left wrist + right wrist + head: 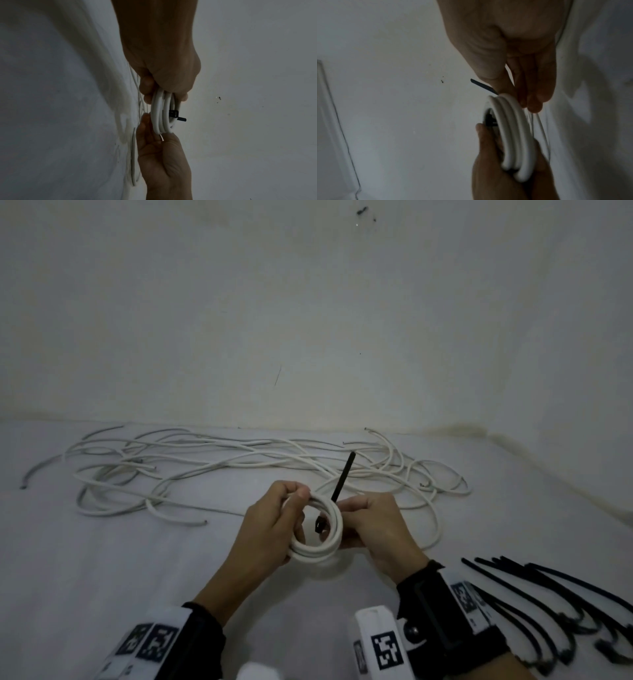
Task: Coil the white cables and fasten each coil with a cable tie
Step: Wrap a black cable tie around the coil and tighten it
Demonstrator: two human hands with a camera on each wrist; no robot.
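My left hand [270, 522] grips the round coil of white cable [317, 546]; my right hand [371, 523] pinches the black plastic cable tie [343, 475] against the coil's right side. A loosened pinch could let its loops spring apart.

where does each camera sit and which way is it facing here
Head: worn on the head, facing forward and down at the white coil; both hands, left hand and right hand, show.
Left wrist: looks along the left hand to the coil.
Right wrist: looks along the right hand.
All share the coil and black cable tie.
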